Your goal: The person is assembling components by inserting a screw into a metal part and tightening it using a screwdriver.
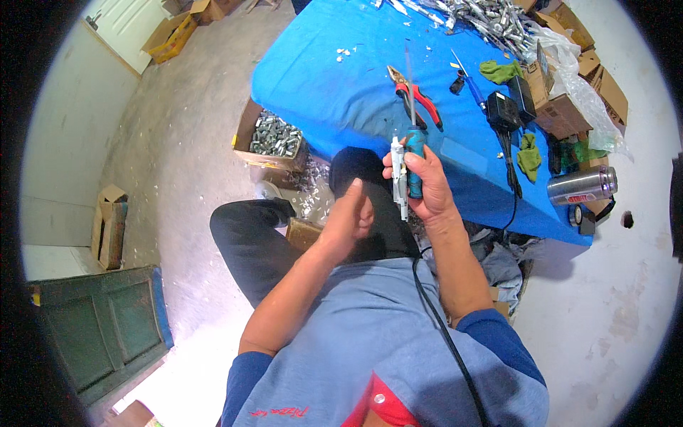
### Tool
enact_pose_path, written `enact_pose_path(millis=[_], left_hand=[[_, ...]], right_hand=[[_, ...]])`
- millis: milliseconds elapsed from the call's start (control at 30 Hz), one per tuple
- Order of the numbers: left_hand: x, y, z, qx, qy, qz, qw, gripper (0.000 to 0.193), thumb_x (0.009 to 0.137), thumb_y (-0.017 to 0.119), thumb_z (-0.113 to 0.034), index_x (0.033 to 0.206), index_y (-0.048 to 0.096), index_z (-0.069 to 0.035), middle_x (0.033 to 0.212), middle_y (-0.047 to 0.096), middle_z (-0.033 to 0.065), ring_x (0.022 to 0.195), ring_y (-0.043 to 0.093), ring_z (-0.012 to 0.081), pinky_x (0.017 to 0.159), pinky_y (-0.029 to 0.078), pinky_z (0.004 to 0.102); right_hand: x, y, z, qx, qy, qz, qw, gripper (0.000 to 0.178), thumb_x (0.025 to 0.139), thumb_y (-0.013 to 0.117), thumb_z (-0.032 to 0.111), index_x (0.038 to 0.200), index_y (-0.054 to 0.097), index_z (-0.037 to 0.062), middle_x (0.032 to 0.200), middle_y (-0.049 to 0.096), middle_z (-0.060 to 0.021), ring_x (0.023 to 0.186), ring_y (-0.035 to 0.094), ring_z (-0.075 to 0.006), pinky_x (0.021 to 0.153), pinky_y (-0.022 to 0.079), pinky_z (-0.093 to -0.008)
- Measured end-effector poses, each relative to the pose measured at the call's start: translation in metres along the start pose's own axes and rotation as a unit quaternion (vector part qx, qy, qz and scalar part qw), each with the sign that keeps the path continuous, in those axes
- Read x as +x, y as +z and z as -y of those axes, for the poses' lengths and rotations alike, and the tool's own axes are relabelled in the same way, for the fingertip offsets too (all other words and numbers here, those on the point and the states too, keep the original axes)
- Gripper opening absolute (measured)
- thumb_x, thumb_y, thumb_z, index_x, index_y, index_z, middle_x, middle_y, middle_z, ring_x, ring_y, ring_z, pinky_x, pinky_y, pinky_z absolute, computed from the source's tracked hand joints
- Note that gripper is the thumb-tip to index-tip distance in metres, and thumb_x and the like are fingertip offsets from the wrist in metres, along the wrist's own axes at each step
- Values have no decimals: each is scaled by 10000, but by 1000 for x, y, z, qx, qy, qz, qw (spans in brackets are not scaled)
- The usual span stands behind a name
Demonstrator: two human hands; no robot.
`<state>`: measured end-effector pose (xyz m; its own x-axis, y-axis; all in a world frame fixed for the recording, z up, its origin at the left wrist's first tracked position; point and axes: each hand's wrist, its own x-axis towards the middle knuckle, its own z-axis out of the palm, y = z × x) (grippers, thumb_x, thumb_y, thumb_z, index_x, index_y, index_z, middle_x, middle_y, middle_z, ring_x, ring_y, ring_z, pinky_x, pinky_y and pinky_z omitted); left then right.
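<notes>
In my right hand (430, 183), the fingers are closed around a screwdriver (415, 165) with a blue and dark handle, its shaft pointing away from me. A slim white-and-grey part (398, 176) is pinched alongside that handle, beneath my thumb. My left hand (348, 217) hovers over my lap, apart from the right one. Its thumb stands up away from loosely curled fingers, and nothing shows in it. Beyond the screwdriver, red-and-black pliers (425, 104) lie on the blue cloth of the table (320, 64).
A cardboard box (244, 151) of small metal pieces stands left of the table. Slender metal parts (491, 23) are heaped at the far end. On the right are another screwdriver (471, 84), black power adapters (502, 112), green cloths (500, 71) and a steel flask (582, 186). A black cable (445, 327) crosses my shirt.
</notes>
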<state>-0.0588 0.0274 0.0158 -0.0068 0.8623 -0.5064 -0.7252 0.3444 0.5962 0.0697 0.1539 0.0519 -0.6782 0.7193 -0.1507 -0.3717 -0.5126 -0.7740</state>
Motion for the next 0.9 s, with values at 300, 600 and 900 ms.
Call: enact_pose_path(millis=[300, 600, 900], left_hand=[[-12, -2, 0, -2, 28, 27, 999, 546, 911, 431, -660, 712, 464, -153, 642, 407, -32, 577, 371, 85, 482, 233, 227], [-7, -7, 17, -3, 25, -20, 999, 400, 944, 503, -538, 825, 477, -157, 637, 403, -48, 540, 359, 73, 449, 221, 215], [-12, -12, 19, -40, 59, -34, 997, 400, 982, 473, -469, 744, 410, -154, 598, 340, -50, 511, 317, 67, 433, 228, 213]], right_hand=[[-20, 24, 19, -445, 55, 146, 882, 432, 772, 761, 218, 1096, 580, -4, 934, 608, -45, 842, 563, -114, 774, 469, -275], [-14, 20, 17, -495, 68, 172, 849, 478, 759, 773, 291, 1087, 592, -6, 947, 609, -44, 877, 547, -125, 807, 455, -285], [-40, 1, 21, -390, 100, 50, 914, 410, 796, 731, 285, 1082, 590, 27, 945, 667, -57, 753, 593, -89, 622, 472, -228]])
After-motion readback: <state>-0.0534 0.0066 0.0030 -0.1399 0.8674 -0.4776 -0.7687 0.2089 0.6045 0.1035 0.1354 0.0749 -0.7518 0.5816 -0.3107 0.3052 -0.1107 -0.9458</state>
